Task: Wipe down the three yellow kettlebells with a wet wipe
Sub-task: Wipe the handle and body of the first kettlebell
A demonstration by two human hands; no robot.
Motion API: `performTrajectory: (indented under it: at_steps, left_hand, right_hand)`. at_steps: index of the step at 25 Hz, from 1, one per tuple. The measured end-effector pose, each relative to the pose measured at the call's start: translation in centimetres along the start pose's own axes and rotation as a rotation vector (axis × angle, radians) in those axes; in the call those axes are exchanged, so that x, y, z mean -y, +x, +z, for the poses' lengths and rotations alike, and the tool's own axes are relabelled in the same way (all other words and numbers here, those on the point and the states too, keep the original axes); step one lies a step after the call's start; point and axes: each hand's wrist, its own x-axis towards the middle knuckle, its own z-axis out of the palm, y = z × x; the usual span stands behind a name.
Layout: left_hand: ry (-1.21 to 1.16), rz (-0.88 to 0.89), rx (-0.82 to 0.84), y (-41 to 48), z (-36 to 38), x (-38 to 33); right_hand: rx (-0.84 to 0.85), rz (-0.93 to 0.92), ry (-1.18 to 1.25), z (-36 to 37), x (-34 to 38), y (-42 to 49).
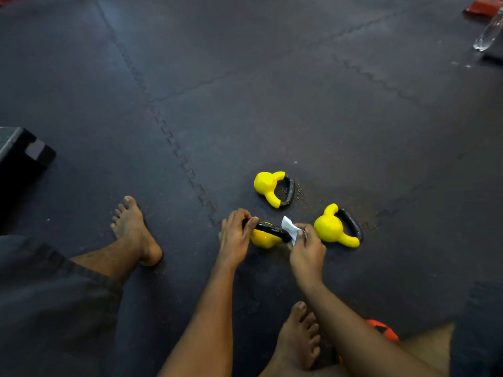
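Left hand (pixel 234 232) grips the black handle of the near kettlebell (pixel 263 237), steadying it. Right hand (pixel 306 247) pinches the wet wipe (pixel 289 230) at that handle's right end; the handle runs left-right between both hands, so the stroke likely goes leftward.

On the mat (pixel 245 104), the near kettlebell (pixel 262 238) sits between the hands. The left hand (pixel 235 235) is on the handle's left end, and the right hand (pixel 307 247) holds the wipe (pixel 288 228) at its right end. The far kettlebell (pixel 265 185) lies just behind, and the right kettlebell (pixel 328 228) (also tipped over) lies just beside the right hand. A box (pixel 21 156) sits well left, and what may be a bottle (pixel 487 34) lies far back right.
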Motion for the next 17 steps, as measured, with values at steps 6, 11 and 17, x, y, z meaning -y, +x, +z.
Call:
performTrajectory:
  at_steps: [6, 11, 17]
  left_hand:
    - [-0.052, 0.025, 0.048, -0.8, 0.5, 0.7]
    - [-0.183, -0.021, -0.004, -0.1, 0.4, 1.8]
    - [-0.116, -0.120, -0.147, 2.6, -4.8, 5.6]
  right_hand:
    - [0.058, -0.007, 0.019, 1.7, 1.2, 3.6]
    - [0.138, -0.105, -0.071, 4.8, 2.3, 5.8]
    - [0.323, -0.160, 0.033, 11.6, 4.5, 7.5]
